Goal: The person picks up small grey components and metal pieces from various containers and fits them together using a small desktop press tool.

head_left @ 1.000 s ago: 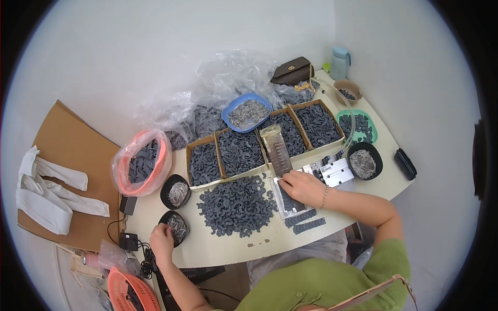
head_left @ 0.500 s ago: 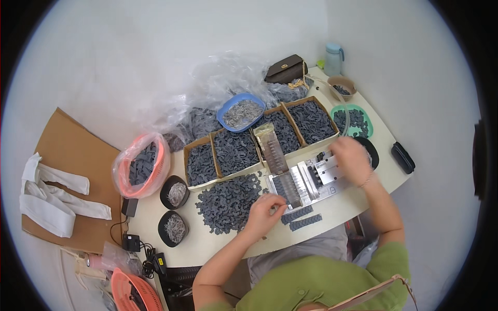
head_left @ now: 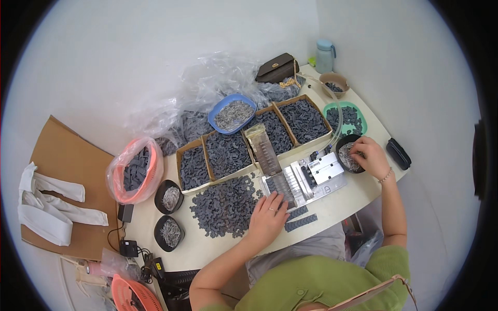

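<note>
My left hand (head_left: 266, 222) rests with its fingers stretched out and apart on the left end of a metal fixture (head_left: 326, 189), beside its row of dark grey plastic pieces (head_left: 280, 187). A clear slotted cover (head_left: 263, 149) is tilted up behind that row. Over at the right, my right hand (head_left: 372, 159) dips its pinched fingertips into a black bowl (head_left: 346, 139) of thin silvery metal pins (head_left: 348, 156). Whatever lies between those fingertips is hidden. Two strips of joined grey pieces (head_left: 301, 223) lie in front of the fixture.
A loose heap of grey pieces (head_left: 223, 207) covers the table left of the fixture. Behind stand divided cardboard boxes (head_left: 206, 158) of such pieces and a blue tray (head_left: 212, 120) of pins. Two black bowls (head_left: 158, 236) sit left; a green tray (head_left: 364, 124) and black case (head_left: 398, 154) lie right.
My right hand has moved right and down from the fixture's block into the pin bowl. My left hand has gone from a pinch to fingers laid out on the fixture. The view has shifted slightly.
</note>
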Demonstrator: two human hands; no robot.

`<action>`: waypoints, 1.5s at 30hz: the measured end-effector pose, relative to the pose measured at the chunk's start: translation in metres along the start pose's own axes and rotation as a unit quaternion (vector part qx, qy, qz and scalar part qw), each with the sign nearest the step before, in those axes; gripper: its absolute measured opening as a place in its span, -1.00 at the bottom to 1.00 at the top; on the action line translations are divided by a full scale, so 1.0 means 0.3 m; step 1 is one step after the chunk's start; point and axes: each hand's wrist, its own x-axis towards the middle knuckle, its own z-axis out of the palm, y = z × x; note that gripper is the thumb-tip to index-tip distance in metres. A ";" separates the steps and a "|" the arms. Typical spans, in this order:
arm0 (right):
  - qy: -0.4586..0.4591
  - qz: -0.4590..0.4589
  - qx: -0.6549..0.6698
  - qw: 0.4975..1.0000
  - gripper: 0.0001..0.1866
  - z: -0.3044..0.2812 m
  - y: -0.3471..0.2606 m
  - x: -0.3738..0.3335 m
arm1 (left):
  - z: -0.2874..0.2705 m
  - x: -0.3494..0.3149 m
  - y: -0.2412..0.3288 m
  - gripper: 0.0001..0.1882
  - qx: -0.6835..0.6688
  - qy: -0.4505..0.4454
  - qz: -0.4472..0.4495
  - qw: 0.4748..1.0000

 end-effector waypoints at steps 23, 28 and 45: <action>-0.034 -0.340 0.008 0.940 -0.83 0.301 -0.405 -0.023 | -0.289 -0.109 -0.246 -0.40 0.117 0.019 -0.178 0.977; -0.026 -0.376 -0.059 0.924 -0.71 0.276 -0.427 -0.065 | -0.413 -0.237 -0.444 -0.61 0.193 0.093 -0.264 0.940; -0.199 -0.147 -0.078 0.966 -0.75 0.475 -0.636 0.805 | -0.447 -0.347 -0.726 -0.89 0.172 -0.035 -0.399 0.900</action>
